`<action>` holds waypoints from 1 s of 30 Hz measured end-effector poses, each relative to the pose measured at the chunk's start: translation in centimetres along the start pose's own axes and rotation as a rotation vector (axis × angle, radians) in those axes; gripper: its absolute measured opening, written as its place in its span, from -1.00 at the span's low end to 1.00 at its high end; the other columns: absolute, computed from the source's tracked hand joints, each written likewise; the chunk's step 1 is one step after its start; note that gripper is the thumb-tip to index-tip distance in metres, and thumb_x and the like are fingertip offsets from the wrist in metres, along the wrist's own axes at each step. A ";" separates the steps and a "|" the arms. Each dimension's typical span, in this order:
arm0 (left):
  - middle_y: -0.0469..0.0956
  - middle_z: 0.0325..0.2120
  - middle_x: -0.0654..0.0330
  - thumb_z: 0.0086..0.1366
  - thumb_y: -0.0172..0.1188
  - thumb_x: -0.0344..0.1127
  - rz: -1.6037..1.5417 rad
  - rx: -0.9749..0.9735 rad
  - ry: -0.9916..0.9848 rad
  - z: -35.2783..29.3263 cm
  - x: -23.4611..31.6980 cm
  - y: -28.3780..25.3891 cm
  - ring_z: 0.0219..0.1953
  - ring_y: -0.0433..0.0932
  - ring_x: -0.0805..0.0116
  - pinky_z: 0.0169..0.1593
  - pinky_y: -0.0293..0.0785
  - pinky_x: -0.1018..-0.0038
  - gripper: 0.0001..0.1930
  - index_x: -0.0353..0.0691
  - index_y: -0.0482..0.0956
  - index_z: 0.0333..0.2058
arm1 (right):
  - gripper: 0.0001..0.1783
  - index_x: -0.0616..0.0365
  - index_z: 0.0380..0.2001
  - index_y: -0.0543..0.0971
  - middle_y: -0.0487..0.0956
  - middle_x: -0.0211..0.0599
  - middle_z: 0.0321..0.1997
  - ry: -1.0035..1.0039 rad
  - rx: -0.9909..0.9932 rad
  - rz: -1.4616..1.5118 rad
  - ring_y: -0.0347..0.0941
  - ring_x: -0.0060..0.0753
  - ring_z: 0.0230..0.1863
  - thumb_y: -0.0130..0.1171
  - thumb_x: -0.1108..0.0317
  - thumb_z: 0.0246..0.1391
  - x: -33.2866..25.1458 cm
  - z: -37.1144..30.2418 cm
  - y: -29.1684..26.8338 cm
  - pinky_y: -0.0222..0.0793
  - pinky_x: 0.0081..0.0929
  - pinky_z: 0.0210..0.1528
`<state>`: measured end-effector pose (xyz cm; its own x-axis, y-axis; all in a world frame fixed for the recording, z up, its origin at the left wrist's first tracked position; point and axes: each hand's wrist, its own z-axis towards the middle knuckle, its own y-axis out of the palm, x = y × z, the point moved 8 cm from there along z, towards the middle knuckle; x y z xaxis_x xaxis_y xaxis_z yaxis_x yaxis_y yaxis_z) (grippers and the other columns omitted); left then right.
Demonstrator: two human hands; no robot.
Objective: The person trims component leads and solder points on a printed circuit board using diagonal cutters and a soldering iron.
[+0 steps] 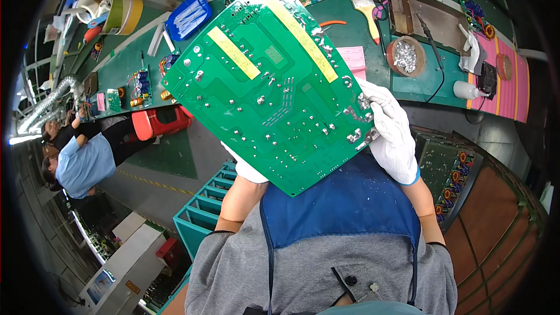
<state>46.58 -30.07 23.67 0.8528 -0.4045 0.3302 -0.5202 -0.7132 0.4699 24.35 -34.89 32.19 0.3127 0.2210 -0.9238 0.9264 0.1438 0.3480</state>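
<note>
A large green circuit board (251, 105) is held up tilted in front of me, its solder side facing me. Two yellow tape strips cross its upper half, and shiny solder blobs line its right edge. My right hand (389, 131), in a white knitted glove, is closed on that right edge, fingers on the soldered face. Behind the lower left edge, only the palm end of my gloved left hand (249, 169) shows; the board hides its fingers. My blue apron (344, 198) lies below the board.
Along the green bench are a blue tray (188, 16), a brush (364, 9), a round container of solder scraps (406, 56), a soldering iron (430, 34) and a white bottle (466, 90). A red stool (153, 123) and another person (87, 163) are at left; a teal rack (201, 210) stands nearby.
</note>
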 end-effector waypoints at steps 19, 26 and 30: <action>0.31 0.10 0.10 0.38 -0.24 -0.12 0.031 -0.098 -0.023 -1.1 -0.2 1.2 0.07 0.38 0.19 0.05 0.40 0.25 -0.56 -0.18 0.23 0.15 | -0.56 0.28 0.09 0.32 0.38 -0.22 0.12 -0.008 -0.036 0.153 0.28 -0.46 0.11 -0.19 0.28 0.20 0.3 0.0 1.0 0.15 -0.49 0.16; 0.33 0.07 0.13 0.27 -0.39 0.23 0.080 -0.164 -0.038 1.4 -0.3 -1.2 0.06 0.33 0.14 0.09 0.29 0.12 -0.35 -0.08 0.27 0.13 | -0.54 0.28 0.10 0.31 0.38 -0.22 0.11 0.072 -0.004 0.207 0.28 -0.47 0.11 -0.16 0.24 0.21 1.4 0.0 0.6 0.17 -0.48 0.14; 0.33 0.07 0.12 0.28 -0.39 0.21 -0.026 -0.395 -0.036 0.5 -0.2 1.7 0.06 0.33 0.13 0.09 0.29 0.12 -0.36 -0.09 0.27 0.13 | -0.50 0.21 0.14 0.24 0.36 -0.27 0.11 0.152 -0.052 0.450 0.30 -0.45 0.09 -0.09 0.17 0.21 1.7 0.5 1.9 0.20 -0.44 0.14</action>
<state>45.54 -31.51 24.01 0.8633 -0.4141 0.2883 -0.4697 -0.4508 0.7590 26.76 -34.72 31.16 0.6426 0.4105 -0.6470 0.6931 0.0484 0.7192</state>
